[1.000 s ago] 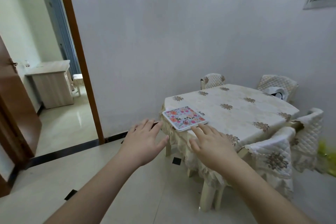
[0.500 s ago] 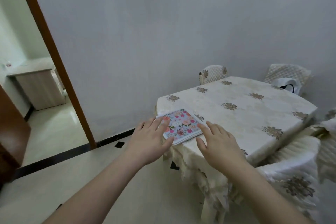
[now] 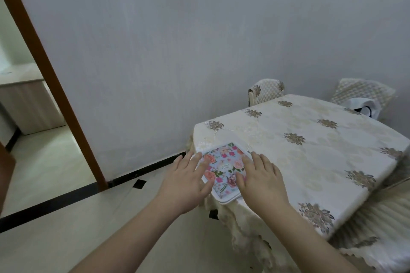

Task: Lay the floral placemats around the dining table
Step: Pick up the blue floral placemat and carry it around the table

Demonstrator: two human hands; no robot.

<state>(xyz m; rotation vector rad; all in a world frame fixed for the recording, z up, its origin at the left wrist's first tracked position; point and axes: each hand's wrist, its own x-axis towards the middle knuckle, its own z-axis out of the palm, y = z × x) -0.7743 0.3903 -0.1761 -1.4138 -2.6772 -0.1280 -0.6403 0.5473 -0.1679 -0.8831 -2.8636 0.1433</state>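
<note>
We've got both hands out flat, fingers apart, nothing gripped: left hand (image 3: 185, 180) & right hand (image 3: 260, 178) over the floral placemats (image 3: 221, 168), a stack at the near-left corner of the dining table (image 3: 310, 144). Risk: stack overhangs the near edge, so a shove could tip it off or drag the cloth. Long axis runs near-right to far-left.

Domestic dining room: cream floral-patterned tablecloth over the dining table (image 3: 310, 139), quilted fabric-covered chairs (image 3: 267, 93), brown wooden door frame (image 3: 51, 86), glossy tiled floor (image 3: 55, 228).
</note>
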